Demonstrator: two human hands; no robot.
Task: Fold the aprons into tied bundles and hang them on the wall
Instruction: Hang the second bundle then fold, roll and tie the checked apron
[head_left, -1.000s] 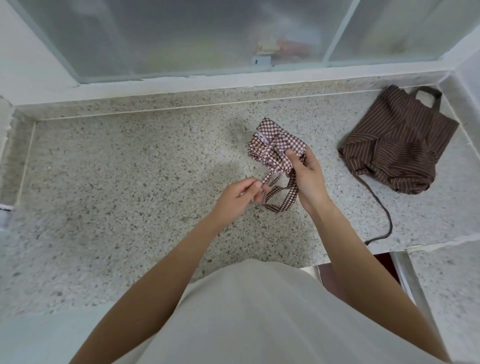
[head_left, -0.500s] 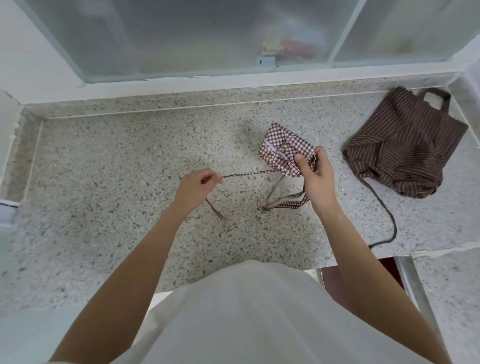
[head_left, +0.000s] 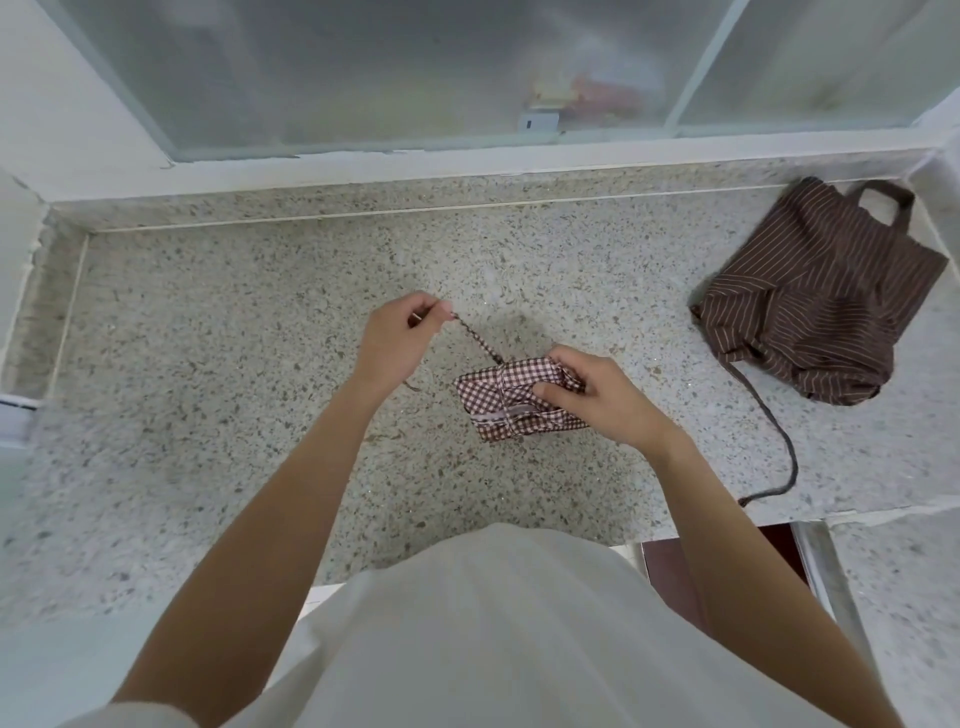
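Observation:
A brown-and-white checked apron, folded into a small bundle, is at the middle of the speckled stone counter. My right hand grips the bundle's right end, thumb on top. My left hand pinches the apron's thin checked strap, which runs taut from the bundle up and left to my fingers. A loose strap end hangs below my left hand. A brown striped apron lies crumpled at the counter's right, with its dark tie trailing toward the front edge.
A frosted window with a white sill runs along the back of the counter. White walls close in both sides. A metal rail and dark gap sit below the counter's front edge at the right.
The bundle came nearer to me and lower. My left hand went from far left to up and behind the bundle, drawing the strap over it. The hanging strap loops under the bundle are gone.

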